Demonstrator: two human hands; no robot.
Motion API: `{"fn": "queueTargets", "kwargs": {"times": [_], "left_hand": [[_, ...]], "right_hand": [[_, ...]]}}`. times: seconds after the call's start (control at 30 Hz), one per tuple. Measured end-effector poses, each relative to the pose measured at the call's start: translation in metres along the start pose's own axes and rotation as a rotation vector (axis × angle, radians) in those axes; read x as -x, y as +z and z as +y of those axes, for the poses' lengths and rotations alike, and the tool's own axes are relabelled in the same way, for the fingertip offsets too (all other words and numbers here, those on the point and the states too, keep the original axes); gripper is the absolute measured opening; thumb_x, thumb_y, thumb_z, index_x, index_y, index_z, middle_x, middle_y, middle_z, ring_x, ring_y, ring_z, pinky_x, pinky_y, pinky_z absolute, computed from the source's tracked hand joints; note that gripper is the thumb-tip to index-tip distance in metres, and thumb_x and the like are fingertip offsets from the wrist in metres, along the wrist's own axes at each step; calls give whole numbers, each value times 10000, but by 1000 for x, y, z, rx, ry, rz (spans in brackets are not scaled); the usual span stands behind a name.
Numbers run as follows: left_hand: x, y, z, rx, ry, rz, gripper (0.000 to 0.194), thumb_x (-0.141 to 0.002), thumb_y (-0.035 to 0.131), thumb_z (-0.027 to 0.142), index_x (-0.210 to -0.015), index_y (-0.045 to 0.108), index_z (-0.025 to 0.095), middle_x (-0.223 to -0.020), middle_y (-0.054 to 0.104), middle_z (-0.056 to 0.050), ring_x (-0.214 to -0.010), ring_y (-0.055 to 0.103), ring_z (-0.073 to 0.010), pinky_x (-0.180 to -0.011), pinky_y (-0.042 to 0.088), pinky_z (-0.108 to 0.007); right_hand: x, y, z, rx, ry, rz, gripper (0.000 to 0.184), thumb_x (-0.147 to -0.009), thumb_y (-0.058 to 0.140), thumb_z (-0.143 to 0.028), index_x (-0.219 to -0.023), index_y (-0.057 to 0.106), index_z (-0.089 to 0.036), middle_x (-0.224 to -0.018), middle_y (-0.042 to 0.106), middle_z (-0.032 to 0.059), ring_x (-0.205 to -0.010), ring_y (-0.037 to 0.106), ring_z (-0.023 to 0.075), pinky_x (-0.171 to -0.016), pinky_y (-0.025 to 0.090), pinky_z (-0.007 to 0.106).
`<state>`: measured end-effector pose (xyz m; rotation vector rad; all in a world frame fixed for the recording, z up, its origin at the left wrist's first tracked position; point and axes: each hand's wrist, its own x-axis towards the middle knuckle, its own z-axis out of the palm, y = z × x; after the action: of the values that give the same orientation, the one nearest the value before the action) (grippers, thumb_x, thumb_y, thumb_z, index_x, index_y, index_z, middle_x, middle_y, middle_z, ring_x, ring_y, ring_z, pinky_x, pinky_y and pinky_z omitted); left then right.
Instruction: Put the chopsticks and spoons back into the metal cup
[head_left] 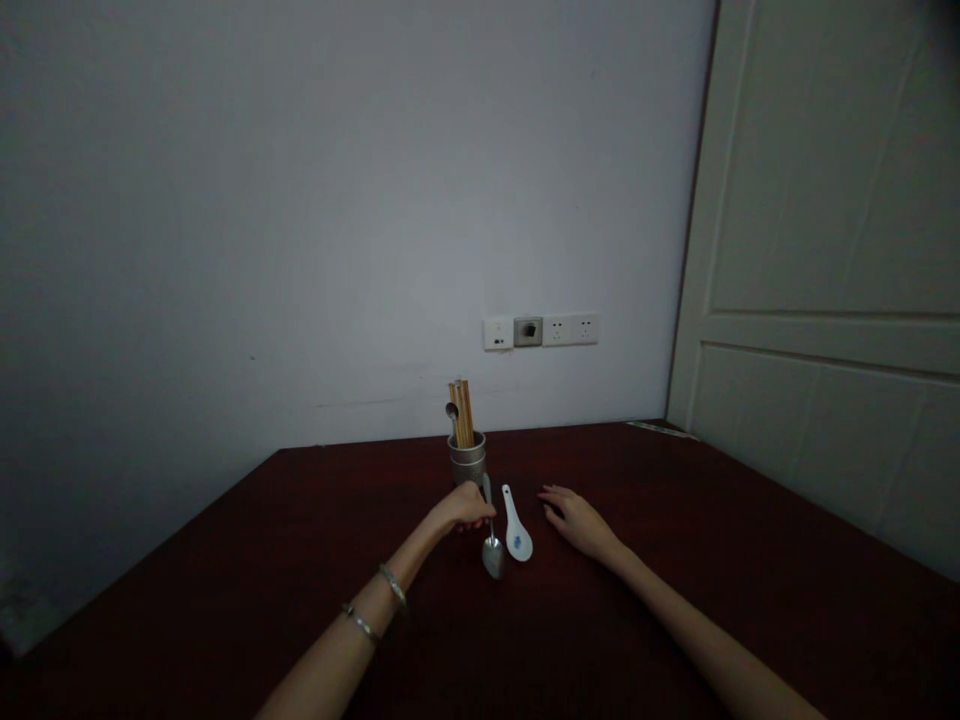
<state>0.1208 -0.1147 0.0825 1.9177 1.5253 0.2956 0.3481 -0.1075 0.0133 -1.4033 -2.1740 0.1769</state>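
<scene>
A metal spoon is pinched by its handle in my left hand, its bowl pointing toward me. Just right of it, a white spoon with a blue mark in its bowl lies on the dark red table. Behind my left hand stands a metal cup, partly hidden by the hand. Several wooden chopsticks and a small metal spoon stick up out of the cup. My right hand rests palm down on the table, fingers stretched out, right of the white spoon and holding nothing.
The dark red table reaches back to a pale wall. On the wall is a row of sockets and switches. A light panelled door stands on the right. A thin strip lies at the table's back right edge.
</scene>
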Motion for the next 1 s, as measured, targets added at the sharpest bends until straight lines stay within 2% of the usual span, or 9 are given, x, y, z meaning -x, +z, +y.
{"fn": "queueTargets", "kwargs": {"times": [0.17, 0.27, 0.47, 0.57, 0.63, 0.8, 1.0], "left_hand": [[8, -23, 8, 35, 68, 44, 306, -697, 491, 323, -456, 458, 137, -367, 385, 48, -306, 321, -44, -340, 244, -184], [8, -34, 9, 30, 124, 107, 325, -704, 474, 369, -480, 483, 133, -391, 411, 39, -312, 332, -48, -349, 234, -190], [13, -42, 15, 2, 267, 170, 374, -716, 461, 420, -488, 519, 128, -412, 440, 24, -373, 354, -55, -400, 251, -195], [19, -40, 21, 18, 307, 166, 372, -715, 468, 423, -501, 535, 126, -444, 477, 12, -415, 393, -66, -437, 284, -196], [22, -38, 25, 18, 314, 165, 368, -715, 470, 425, -520, 552, 124, -457, 490, 8, -431, 409, -73, -449, 294, -198], [30, -34, 33, 3, 286, 191, 349, -717, 472, 416, -566, 575, 120, -477, 508, 5, -436, 425, -82, -437, 281, -206], [32, -31, 35, -55, 270, 215, 330, -733, 471, 386, -571, 585, 123, -486, 519, 0, -460, 445, -85, -447, 279, -207]], "right_hand": [[-2, 0, 5, 1, -13, -14, 387, -803, 400, -271, -1104, 592, -121, -1204, 532, 132, -1140, 461, 216, -970, 336, 352], [-10, -10, 0, -58, -31, -14, 385, -799, 421, -280, -1107, 587, -119, -1174, 555, 131, -1108, 488, 218, -960, 350, 350], [-54, -53, -48, -424, -113, 155, 352, -782, 491, -299, -1079, 587, -137, -1061, 628, 100, -963, 580, 192, -871, 431, 336], [-75, -70, -75, -672, -64, 167, 351, -764, 537, -319, -1065, 581, -145, -928, 670, 75, -829, 620, 171, -759, 491, 327], [-83, -76, -87, -837, -8, 125, 351, -745, 573, -309, -1054, 578, -143, -857, 678, 68, -740, 631, 153, -664, 515, 290], [-83, -76, -103, -1115, 110, -15, 326, -700, 636, -286, -980, 599, -122, -715, 666, 46, -567, 610, 104, -539, 519, 223], [-80, -67, -102, -1163, 104, -25, 339, -641, 683, -267, -936, 615, -114, -596, 635, -8, -495, 579, 80, -515, 505, 203]]}}
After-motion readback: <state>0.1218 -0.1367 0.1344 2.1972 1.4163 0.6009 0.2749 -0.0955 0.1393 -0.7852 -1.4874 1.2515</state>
